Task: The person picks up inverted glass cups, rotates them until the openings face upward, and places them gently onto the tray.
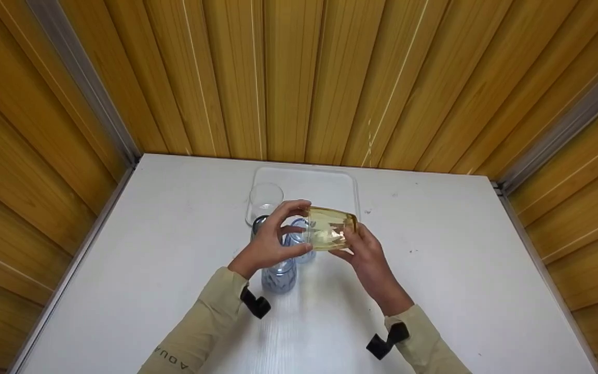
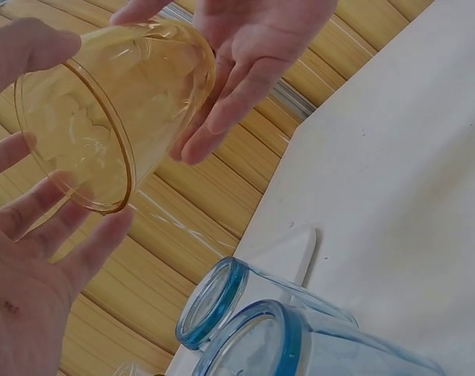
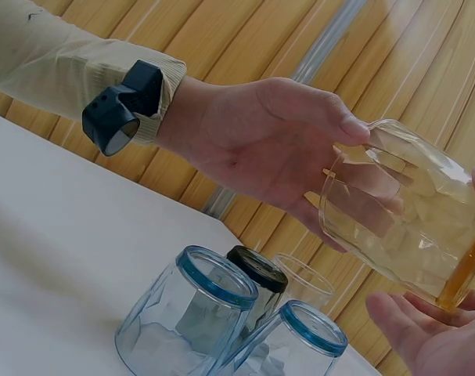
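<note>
Left hand grips the rim end of yellow glass, thumb & fingers spread wide around the circumf.; right hand holds the opp. end, w/ thumb and fingers at the thick amber band. Yellow glass lies approx. horiz., raised off white table, btwn. both hands.

Positions, head view, yellow glass = dial ctr., 12 = far side:
- Left hand: approx. 9 o'clock. Right hand: approx. 4.
- Near blue glass: 7 to 8 o'clock, on table, blue ring up.
- Far blue glass: 8 o'clock, partly hidden by left hand, blue ring up, just beside near blue glass.
- Dark glass: 9 o'clock, mostly behind left hand, dark ring up.
- Clear glass: 10 o'clock, seen against white tray near the tray's 9 o'clock edge.
- White tray: 11 o'clock, near wood-pattern wall.

Black mount sits on left cuff; 2nd black mount on right cuff.
</note>
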### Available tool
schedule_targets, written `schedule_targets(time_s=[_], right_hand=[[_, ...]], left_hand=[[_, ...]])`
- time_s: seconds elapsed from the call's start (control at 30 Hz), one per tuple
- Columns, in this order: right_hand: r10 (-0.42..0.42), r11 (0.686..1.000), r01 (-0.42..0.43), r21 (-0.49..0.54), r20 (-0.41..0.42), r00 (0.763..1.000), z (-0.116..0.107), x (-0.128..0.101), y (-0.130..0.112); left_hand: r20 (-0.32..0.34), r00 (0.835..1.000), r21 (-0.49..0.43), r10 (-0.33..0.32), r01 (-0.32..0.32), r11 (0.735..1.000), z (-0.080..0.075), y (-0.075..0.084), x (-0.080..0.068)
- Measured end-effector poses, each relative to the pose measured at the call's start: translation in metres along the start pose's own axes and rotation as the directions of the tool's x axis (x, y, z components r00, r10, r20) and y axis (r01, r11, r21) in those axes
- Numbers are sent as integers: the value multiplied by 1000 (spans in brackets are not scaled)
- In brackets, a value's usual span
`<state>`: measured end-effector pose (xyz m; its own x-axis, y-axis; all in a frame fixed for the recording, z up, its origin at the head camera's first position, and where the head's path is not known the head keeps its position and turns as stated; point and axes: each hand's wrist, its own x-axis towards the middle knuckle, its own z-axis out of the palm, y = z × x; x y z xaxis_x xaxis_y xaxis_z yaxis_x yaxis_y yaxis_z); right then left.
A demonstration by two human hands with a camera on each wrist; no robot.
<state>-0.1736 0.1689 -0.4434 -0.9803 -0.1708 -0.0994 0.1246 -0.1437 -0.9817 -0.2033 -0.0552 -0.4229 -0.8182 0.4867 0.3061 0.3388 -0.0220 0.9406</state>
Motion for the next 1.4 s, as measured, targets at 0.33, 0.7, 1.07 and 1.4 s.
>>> schedule_targets(time_s=[0.33,0.7,1.07,1.4], right_hand=[[-7,994,3,-106,-37,999,-6,1,-5],[-103,964,100,-246,2,995,-15,3,-13],[-95,933,145,-328,163,982,-12,-1,-16],[-61,892,178,-416,279,958,-8,-5,-15]], left_hand=[[-8,1000,97,21,-20,995,-6,-14,5],[177,984,218,3,-42,975,-17,-14,11],[327,943,277,-64,-31,960,-21,-4,13],[404,909,297,-104,-23,955,-22,9,15]])
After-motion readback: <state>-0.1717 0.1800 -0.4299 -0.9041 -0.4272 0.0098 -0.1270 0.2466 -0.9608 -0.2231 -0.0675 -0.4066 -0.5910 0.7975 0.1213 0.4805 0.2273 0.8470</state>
